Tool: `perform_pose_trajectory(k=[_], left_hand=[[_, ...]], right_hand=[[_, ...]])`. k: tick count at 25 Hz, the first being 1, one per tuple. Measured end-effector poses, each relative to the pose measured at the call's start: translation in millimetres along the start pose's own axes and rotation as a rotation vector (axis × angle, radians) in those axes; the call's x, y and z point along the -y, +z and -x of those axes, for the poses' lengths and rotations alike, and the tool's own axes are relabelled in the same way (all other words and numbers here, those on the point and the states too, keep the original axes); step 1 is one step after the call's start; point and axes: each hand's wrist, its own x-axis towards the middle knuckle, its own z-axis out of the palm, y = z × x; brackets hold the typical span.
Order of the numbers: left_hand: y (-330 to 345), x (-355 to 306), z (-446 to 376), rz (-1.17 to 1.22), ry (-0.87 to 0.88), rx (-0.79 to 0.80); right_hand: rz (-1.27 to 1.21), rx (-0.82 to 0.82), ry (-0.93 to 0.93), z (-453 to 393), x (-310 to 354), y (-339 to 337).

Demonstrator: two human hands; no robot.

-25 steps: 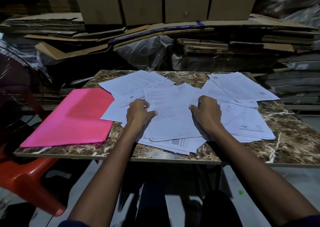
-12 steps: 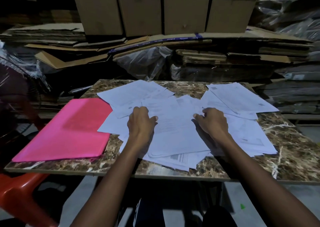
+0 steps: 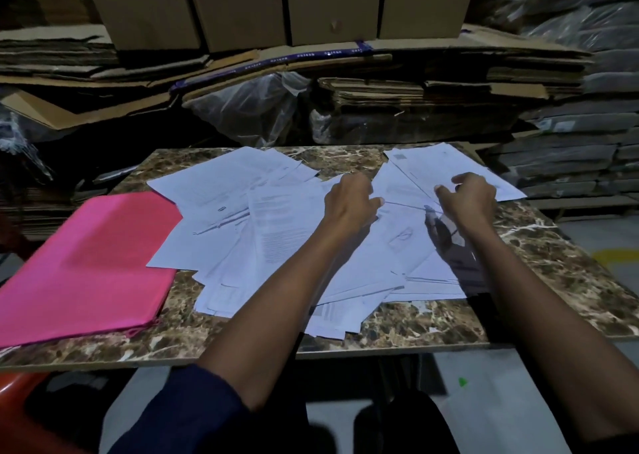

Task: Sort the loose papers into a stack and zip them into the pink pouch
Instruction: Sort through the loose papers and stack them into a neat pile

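The loose papers (image 3: 276, 232) lie spread in an untidy fan over the middle of the marble worktop (image 3: 539, 301), many sheets overlapping at different angles, and some corners reach past the near edge at about 6 o'clock. The pink pouch (image 3: 86, 263) lies flat at 9 o'clock of the papers; its right edge seems to touch or slip a little under the nearest sheets, and I cannot see where the zip is.

Both hands are over the far right part of the pile, toward 1 o'clock. The left hand (image 3: 349, 199) rests on the sheets with the fingers bent down on the paper; whether it pinches a sheet I cannot tell. The right hand (image 3: 466, 194) hangs a little above the sheets at 2 o'clock, its fingers loosely curled and apart, and it appears to hold nothing.

In my judgement the sheets are very light, thin and limp, and they slide easily on each other and on the smooth stone. One sheet will bend if it is lifted by a corner only. It is better to press flat with the fingers and sweep the sheets together, then to take the stack by its two long edges and knock it square. The pouch looks soft and thin, so its mouth must be held open at the zip end.
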Motion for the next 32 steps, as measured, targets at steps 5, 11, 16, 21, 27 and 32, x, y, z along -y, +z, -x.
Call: perform_pose_trajectory(k=[5,11,16,21,27,32], left_hand=[[37.0,-33.9,-43.4,-0.006,0.069,-0.017],[82.1,-37.1,-97.7,0.069,-0.013,-0.006],[96.3,-32.9,-114.7,0.294,-0.222,-0.049],[79.8,-37.6,-118.5,0.835,-0.537,0.214],[48.5,-16.8,-100.6,0.620,-0.526,0.249],[1.5,8.7,-60.5,0.607,-0.460,0.294]], right_hand=[[0.252,0.119,-0.021,-17.4,-20.5,-4.8],[0.345,0.050,-0.069,-24.2,-39.0,9.7],[0.182,-0.009,-0.167,-26.9,-37.1,1.8],[0.133,0.097,-0.351,-10.7,-8.6,-11.1],[0.032,0.321,-0.402,28.9,1.2,-23.3],[-0.098,0.309,-0.332,52.8,-3.2,-37.4]])
